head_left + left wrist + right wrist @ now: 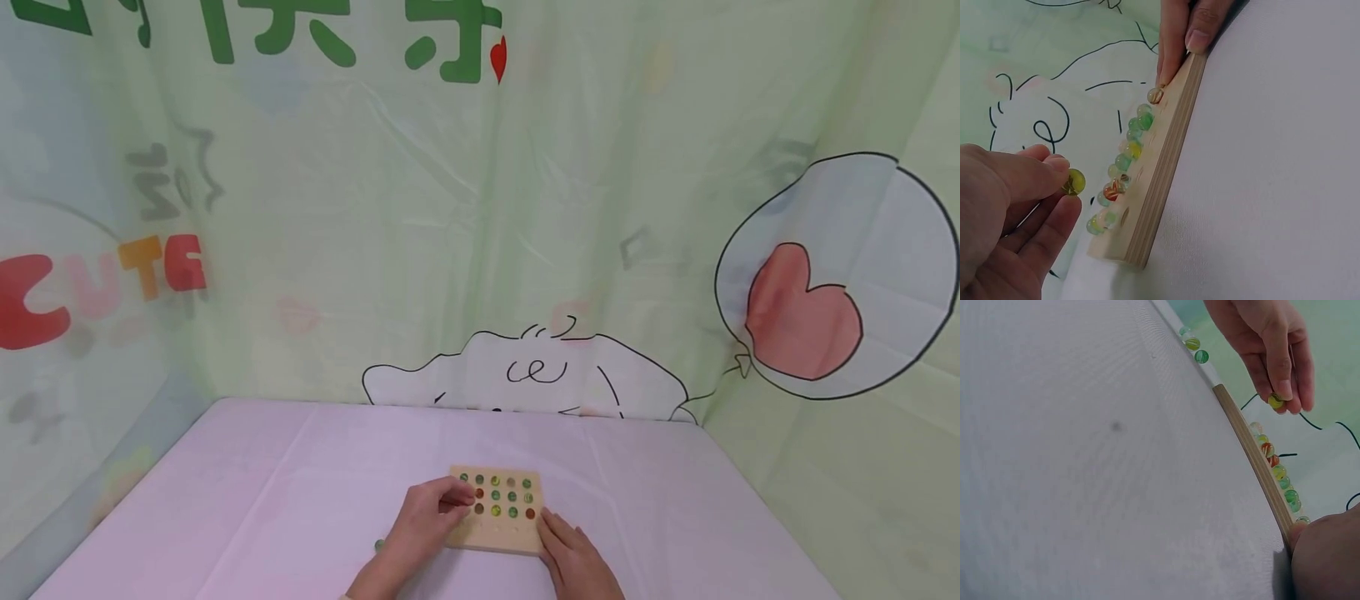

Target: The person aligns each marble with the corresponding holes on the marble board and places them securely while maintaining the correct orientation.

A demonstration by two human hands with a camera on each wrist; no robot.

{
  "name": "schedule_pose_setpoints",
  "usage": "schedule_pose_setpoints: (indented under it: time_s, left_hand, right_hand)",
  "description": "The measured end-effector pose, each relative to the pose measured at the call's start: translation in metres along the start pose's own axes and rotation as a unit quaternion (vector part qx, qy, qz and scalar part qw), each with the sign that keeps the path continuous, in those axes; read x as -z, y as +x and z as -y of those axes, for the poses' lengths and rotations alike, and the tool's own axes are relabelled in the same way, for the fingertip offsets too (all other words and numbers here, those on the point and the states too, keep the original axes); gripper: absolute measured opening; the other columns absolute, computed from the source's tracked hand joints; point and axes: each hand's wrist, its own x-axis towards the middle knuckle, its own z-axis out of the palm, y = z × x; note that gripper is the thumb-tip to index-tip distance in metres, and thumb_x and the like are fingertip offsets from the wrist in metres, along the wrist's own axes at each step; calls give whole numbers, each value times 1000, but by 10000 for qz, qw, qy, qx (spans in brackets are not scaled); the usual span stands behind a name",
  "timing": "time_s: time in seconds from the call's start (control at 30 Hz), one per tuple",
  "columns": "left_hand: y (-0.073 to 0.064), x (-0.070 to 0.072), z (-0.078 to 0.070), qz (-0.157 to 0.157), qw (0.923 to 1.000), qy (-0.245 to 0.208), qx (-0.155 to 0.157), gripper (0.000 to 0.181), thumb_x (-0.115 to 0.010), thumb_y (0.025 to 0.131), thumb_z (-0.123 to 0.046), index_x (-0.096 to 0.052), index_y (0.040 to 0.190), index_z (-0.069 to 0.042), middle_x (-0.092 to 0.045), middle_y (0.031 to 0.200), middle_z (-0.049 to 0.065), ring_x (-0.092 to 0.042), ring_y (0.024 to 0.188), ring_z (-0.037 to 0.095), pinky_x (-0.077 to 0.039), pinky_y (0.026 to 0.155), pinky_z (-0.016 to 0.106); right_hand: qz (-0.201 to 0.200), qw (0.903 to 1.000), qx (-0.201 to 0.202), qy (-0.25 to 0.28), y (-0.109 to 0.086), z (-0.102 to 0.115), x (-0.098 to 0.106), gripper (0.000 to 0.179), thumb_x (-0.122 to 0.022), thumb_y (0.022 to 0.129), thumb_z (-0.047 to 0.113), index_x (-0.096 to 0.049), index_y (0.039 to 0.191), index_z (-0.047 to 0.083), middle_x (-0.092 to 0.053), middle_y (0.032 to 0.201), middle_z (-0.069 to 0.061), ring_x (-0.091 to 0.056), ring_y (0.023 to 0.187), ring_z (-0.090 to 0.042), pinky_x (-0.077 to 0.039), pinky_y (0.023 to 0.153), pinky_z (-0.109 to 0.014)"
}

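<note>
A flat wooden board (498, 540) with rows of round hollows lies on the table, its back rows filled with glass marbles (496, 495) in green, yellow and reddish brown. Bare hollows show along its near side. Over the board's left part, my left hand (424, 520) pinches a yellow-green marble (1074, 182) between thumb and fingers, raised above the board. My right hand (579, 557) grips the near right corner of the board, thumb on the near edge and fingers along the right side.
Loose marbles (1192, 344) lie on the table to the left of the board; one green marble (379, 545) shows beside my left wrist. A pale cloth covers the table (262, 492). Printed curtains (420, 208) hang behind and at both sides.
</note>
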Motion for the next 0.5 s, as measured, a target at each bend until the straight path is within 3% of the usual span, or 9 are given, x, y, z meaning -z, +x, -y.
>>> schedule_pose_setpoints:
  time_s: [0.5]
  left_hand:
    - [7, -20, -5, 143, 9995, -251, -140, 14, -70, 87, -1, -71, 100, -5, -72, 93, 2, -62, 82, 2, -53, 72, 16]
  right_hand:
    - [78, 10000, 1, 8, 0, -2, 1, 43, -67, 92, 18, -61, 132, 2, -57, 142, -11, -56, 128, -32, -45, 104, -54]
